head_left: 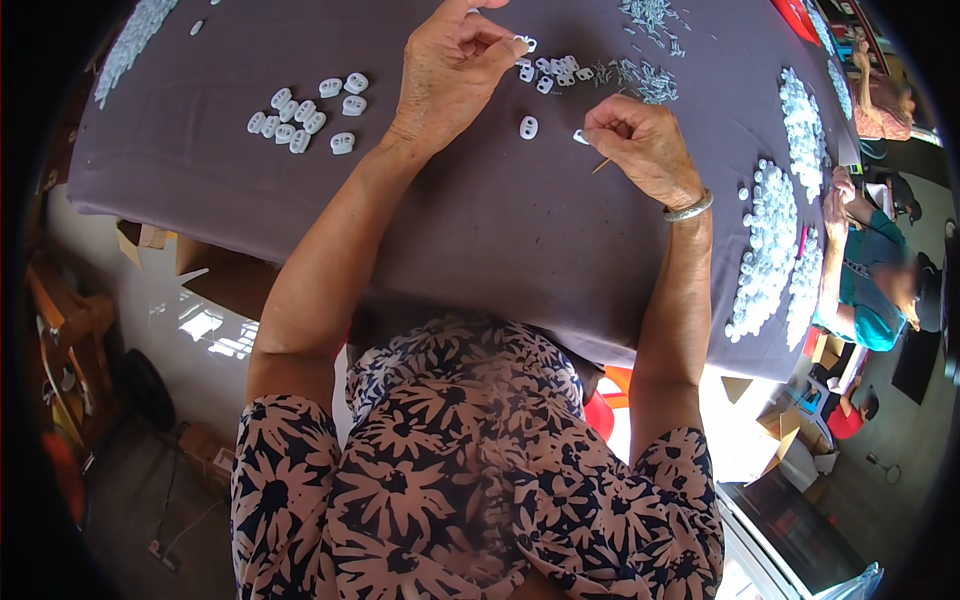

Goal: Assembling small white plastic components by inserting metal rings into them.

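Note:
My left hand point(452, 68) reaches over the grey cloth-covered table point(480, 220) and pinches a small white plastic two-hole piece point(526, 43) between thumb and fingers. My right hand point(640, 145) is curled shut around a thin wooden stick point(601, 165), with a small white piece point(580, 137) at its fingertips. One white piece point(528, 127) lies alone between the hands. A short row of white pieces point(555, 72) lies just beyond it.
A cluster of white pieces point(302, 112) lies to the left. Small metal springs point(645, 75) are scattered at the far right of centre. Long heaps of white pieces point(775, 240) line the right side, where another person point(865, 285) sits. Cardboard boxes point(215, 275) stand below the table.

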Tool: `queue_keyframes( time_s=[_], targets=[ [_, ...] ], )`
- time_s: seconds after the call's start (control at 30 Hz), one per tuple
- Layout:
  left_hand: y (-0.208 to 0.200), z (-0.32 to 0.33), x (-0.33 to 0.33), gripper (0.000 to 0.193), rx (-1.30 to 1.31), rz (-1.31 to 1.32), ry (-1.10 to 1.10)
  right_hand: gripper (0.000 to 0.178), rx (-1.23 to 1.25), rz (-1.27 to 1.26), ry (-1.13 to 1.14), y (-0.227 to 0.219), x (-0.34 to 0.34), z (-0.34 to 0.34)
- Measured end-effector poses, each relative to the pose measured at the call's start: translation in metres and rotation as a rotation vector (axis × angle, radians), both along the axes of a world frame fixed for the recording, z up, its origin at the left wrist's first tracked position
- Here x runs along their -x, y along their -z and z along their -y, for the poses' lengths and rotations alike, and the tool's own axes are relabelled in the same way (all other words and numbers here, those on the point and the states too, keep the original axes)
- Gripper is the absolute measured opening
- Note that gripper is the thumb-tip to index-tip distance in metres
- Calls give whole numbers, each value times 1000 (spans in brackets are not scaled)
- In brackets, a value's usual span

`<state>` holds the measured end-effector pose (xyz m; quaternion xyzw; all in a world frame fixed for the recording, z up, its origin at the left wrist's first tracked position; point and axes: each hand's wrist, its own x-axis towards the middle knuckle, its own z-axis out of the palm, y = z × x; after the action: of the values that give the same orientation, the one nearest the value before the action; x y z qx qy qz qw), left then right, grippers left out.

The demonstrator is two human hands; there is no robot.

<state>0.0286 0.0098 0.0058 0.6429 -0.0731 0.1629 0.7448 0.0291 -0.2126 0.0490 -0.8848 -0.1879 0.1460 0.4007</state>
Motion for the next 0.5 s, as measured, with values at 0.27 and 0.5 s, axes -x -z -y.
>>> queue_keyframes(
  time_s=[0.27, 0.5],
  targets=[
    [19, 4, -18, 12, 344, 684, 216, 8, -229, 296, 199, 13, -15, 19],
    [-10, 0, 9, 38, -57, -77, 66, 5, -131, 140, 176, 7, -18, 47]
  ],
)
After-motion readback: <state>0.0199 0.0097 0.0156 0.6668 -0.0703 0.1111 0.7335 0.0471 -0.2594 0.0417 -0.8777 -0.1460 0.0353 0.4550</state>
